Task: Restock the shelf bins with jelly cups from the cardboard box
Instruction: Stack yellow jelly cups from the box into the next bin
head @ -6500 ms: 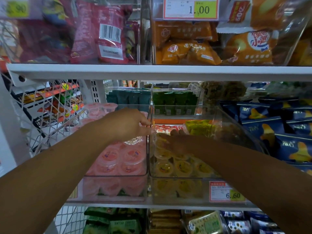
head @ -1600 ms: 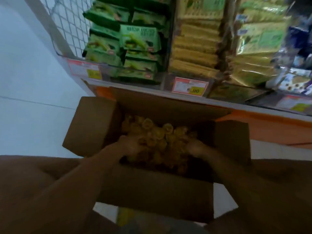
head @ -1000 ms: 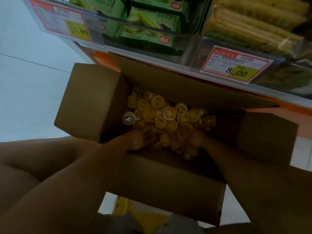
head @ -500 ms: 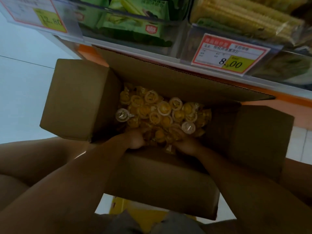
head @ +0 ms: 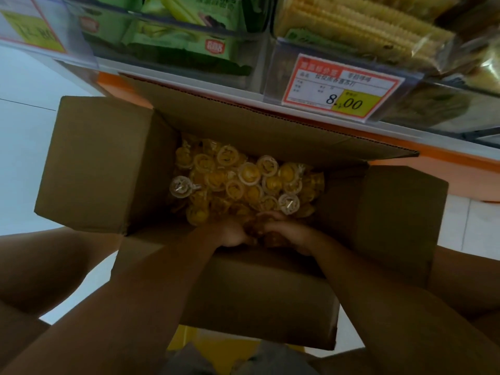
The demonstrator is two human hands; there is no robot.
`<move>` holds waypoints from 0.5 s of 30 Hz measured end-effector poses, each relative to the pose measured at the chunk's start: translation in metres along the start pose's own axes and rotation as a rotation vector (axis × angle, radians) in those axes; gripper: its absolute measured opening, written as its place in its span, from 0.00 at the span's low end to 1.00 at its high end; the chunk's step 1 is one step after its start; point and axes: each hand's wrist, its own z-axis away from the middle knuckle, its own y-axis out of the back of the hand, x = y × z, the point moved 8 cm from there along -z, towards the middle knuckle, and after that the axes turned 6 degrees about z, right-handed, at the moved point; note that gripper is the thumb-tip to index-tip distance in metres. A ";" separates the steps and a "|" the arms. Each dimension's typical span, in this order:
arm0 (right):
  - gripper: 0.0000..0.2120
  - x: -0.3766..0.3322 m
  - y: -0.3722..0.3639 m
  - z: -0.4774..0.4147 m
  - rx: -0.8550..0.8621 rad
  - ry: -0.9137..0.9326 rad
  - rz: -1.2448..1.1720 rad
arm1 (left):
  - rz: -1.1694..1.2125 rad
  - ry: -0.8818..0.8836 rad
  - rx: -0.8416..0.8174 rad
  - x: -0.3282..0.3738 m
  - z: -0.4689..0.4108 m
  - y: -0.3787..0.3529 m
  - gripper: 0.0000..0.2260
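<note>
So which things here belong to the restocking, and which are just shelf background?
Job: cardboard box, jelly cups inside it, left hand and right hand gripping cups.
Not involved: green snack packs, yellow wafer packs, 8.00 price tag.

Dim murk over the cardboard box (head: 108, 163) — brighter pale floor (head: 24, 136) at left, soft blur, wide-angle curvature at edges.

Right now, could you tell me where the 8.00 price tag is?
Head view, upper right: the price tag hangs on the shelf edge, just above the cardboard box.
</note>
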 end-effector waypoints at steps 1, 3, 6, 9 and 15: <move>0.18 0.001 -0.001 -0.001 -0.018 -0.008 -0.071 | -0.009 0.000 -0.003 0.000 -0.003 -0.002 0.28; 0.20 0.002 0.000 -0.001 -0.024 -0.024 -0.161 | -0.019 0.000 -0.013 0.003 -0.005 -0.004 0.27; 0.24 0.001 0.021 -0.005 0.176 0.008 -0.015 | -0.027 0.010 -0.018 0.000 -0.006 0.000 0.21; 0.22 -0.014 0.047 -0.005 0.457 0.181 0.244 | 0.006 0.069 0.021 -0.019 -0.002 0.010 0.19; 0.23 -0.033 0.035 -0.029 0.428 0.167 0.784 | 0.281 0.145 0.200 -0.042 0.019 0.044 0.13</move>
